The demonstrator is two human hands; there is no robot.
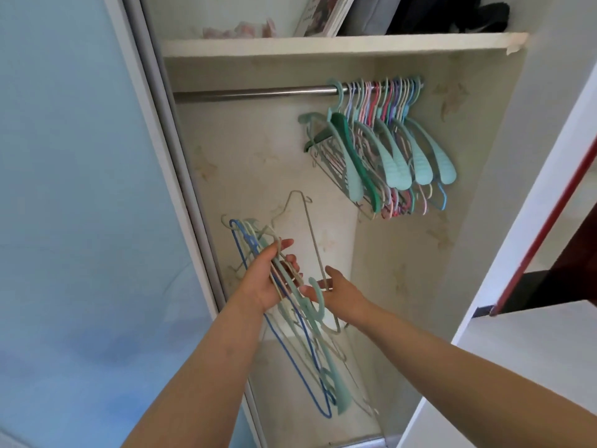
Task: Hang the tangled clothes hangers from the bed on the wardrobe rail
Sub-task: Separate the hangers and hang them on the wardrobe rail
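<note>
Open white wardrobe point(403, 237) with one steel rail point(258, 92) under one shelf point(323, 43). At the rail's right end hangs a packed row of pastel plastic hangers point(387, 147), too crowded to count. Below, the left hand point(268, 279) is closed around a tangled bundle of thin hangers point(303, 350), one of them blue. The right hand point(339, 292), half open, fingers a grey wire hanger point(310, 234).

The rail's point(258, 92) right end lay hidden behind the hung hangers point(381, 147). The top edge cut off the book point(323, 14) and dark clothes point(445, 14) on the shelf point(323, 43). Tangled hangers point(307, 350) overlapped beyond counting; the left hand point(265, 279) covered their middles.
</note>
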